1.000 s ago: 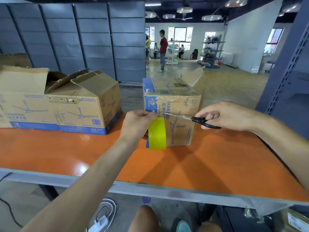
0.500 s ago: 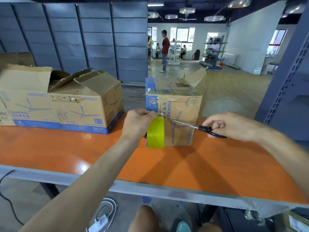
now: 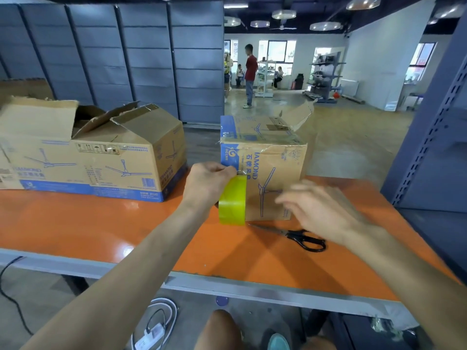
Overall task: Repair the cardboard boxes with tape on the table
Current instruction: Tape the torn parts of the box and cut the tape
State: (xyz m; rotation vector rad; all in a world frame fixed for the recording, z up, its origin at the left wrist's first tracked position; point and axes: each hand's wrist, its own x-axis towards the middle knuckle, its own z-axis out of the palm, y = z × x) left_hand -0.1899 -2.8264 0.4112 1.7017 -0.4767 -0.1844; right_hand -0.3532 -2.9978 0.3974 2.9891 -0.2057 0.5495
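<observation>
A small cardboard box (image 3: 275,178) with blue fan print stands on the orange table (image 3: 126,231), one top flap torn and raised. My left hand (image 3: 207,183) grips a yellow-green tape roll (image 3: 233,203) against the box's front left corner. My right hand (image 3: 318,210), blurred with fingers spread, hovers in front of the box and holds nothing. Black-handled scissors (image 3: 298,237) lie flat on the table below it. A larger cardboard box (image 3: 101,157) with loose, ragged flaps sits to the left.
A blue metal rack upright (image 3: 429,137) rises at the right table edge. Grey partition panels (image 3: 113,59) stand behind the boxes. People (image 3: 250,72) stand far off in the hall. Cables and a charger (image 3: 156,329) lie on the floor beneath.
My right hand has put the scissors down on the table and let go, then lifted toward the box front. My left hand keeps the tape roll at the box corner.
</observation>
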